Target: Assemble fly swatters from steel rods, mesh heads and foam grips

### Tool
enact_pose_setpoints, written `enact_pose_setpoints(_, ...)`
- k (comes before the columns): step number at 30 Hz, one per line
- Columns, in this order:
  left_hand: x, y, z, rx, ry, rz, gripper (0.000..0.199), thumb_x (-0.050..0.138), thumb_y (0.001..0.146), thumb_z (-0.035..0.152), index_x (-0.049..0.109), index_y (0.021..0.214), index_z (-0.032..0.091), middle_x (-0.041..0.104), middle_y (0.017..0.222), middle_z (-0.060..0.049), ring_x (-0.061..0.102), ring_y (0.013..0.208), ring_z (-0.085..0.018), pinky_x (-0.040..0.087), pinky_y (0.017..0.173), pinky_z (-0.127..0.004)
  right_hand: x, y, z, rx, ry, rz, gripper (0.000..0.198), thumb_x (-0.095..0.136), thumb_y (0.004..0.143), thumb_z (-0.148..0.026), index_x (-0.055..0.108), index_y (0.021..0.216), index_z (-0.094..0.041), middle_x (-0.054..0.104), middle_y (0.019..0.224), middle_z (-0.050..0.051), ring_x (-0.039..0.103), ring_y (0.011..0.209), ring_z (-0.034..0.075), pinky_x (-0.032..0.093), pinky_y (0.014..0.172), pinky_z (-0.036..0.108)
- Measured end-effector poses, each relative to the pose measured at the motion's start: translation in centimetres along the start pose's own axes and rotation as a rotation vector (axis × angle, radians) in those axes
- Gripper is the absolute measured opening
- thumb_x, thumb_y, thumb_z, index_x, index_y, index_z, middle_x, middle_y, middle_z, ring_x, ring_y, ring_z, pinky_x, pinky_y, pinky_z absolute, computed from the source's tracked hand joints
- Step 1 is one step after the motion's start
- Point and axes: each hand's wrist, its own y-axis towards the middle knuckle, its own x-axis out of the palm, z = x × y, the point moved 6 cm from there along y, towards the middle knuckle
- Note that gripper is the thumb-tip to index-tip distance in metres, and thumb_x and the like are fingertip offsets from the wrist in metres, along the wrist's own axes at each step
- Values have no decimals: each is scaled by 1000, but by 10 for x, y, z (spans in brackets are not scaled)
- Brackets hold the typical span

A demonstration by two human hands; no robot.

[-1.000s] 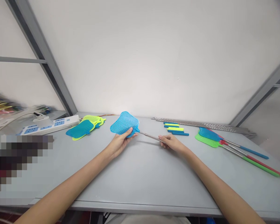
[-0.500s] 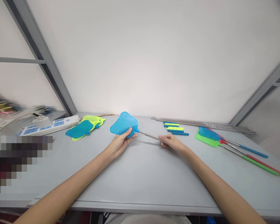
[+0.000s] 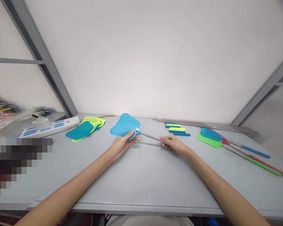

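Observation:
A blue fly swatter head (image 3: 125, 125) with a mesh face is pinched near its neck by my left hand (image 3: 124, 142), thumb on top. From that neck a thin metal telescopic rod (image 3: 153, 137) runs to the right. My right hand (image 3: 172, 143) is closed on the rod's other end, thumb and fingers pressed together; the rod's tip is hidden inside it. Blue and yellow handle sleeves (image 3: 176, 129) lie in a short row just beyond my right hand. To the left rests a pile of loose blue and yellow swatter heads (image 3: 81, 131).
On the right lie swatters with handles in blue, red and green (image 3: 209, 139). A bundle of metal rods (image 3: 202, 124) lies along the wall. A white power strip (image 3: 54, 128) with a plugged-in cord stands at left. The table's front edge (image 3: 136, 207) runs below my arms.
The blue swatter head has turned slightly, and its neck now catches the light. Both hands keep their grip in nearly the same place.

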Motion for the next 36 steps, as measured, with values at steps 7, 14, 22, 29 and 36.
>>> enact_pose_setpoints(7, 2, -1, 3, 59, 150, -35, 20, 54, 69, 31, 56, 82, 16, 58, 84, -6, 58, 67, -16, 45, 63, -28, -1, 0, 3, 7, -27, 12, 45, 40, 69, -55, 50, 52, -14, 39, 48, -2, 34, 46, 7, 26, 47, 22)
enact_pose_setpoints(14, 0, -1, 2, 93, 213, -61, 22, 52, 70, 33, 54, 84, 17, 56, 86, -3, 56, 68, -15, 43, 64, -29, -2, -2, 2, 9, -69, -1, 45, 38, 70, -54, 50, 53, -14, 34, 45, -3, 30, 44, 6, 22, 45, 21)
enact_pose_setpoints(22, 3, -2, 6, 122, 254, -96, 19, 49, 73, 32, 54, 86, 19, 55, 88, -1, 54, 68, -13, 42, 65, -28, 9, -6, 3, 73, 122, -112, 41, 39, 71, -53, 45, 57, -15, 27, 47, -5, 22, 39, 4, 17, 40, 20)
enact_pose_setpoints(29, 5, -6, 11, 186, 363, -106, 22, 47, 75, 31, 53, 91, 17, 55, 94, -4, 53, 68, -13, 42, 67, -28, 16, -12, 1, 187, 263, -217, 39, 45, 69, -51, 40, 57, -14, 29, 53, -5, 15, 36, 1, 6, 37, 21)
enact_pose_setpoints(36, 16, -10, 15, 180, 345, -151, 24, 43, 77, 32, 52, 95, 19, 50, 107, -5, 54, 64, -11, 43, 65, -28, 18, -12, 0, 181, 285, -213, 41, 43, 69, -53, 42, 58, -14, 27, 52, -5, 15, 36, 1, 6, 36, 20)
